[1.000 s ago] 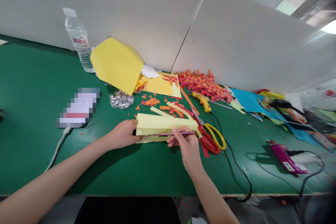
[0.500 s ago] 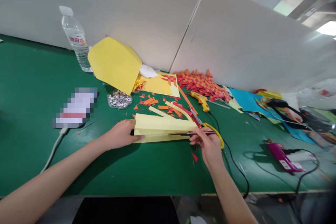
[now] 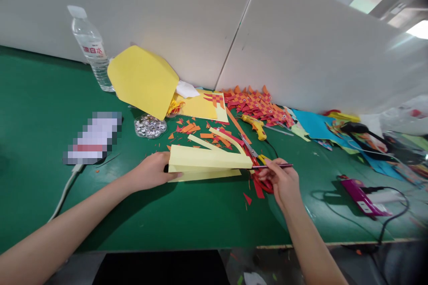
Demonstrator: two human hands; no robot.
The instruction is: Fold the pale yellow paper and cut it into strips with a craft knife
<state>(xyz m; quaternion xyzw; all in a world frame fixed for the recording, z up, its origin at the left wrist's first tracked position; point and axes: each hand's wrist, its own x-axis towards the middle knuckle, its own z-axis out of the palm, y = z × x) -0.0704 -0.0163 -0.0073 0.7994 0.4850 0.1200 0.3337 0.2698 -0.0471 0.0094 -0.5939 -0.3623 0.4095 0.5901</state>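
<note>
My left hand (image 3: pixel 152 170) is closed on the left end of a folded pale yellow paper sheet (image 3: pixel 207 159), thumb in front and most fingers hidden behind it. In my right hand (image 3: pixel 282 180) is a thin dark-red stick-like tool (image 3: pixel 283 165), pinched between thumb and fingers at the sheet's right end. I cannot make out its exact kind; its tip lies at or inside the fold. Scissors (image 3: pixel 250 148) rest beside the paper, and red loop handles (image 3: pixel 265 186) show under my right hand. Pale paper strips (image 3: pixel 204 143) lie just behind the sheet.
Orange and red scraps (image 3: pixel 190 128) lie behind the paper, near a yellow glue gun (image 3: pixel 256 127) and a pile of checkered paper fish (image 3: pixel 256 107). Left stand a water bottle (image 3: pixel 92 49), a phone (image 3: pixel 93 136) and a box of googly eyes (image 3: pixel 150 126). A purple power strip (image 3: pixel 363 198) is right.
My right hand has moved right, drawing the tool along the fold to the sheet's right end. The red handles have come into view. My left hand keeps its grip on the paper.
</note>
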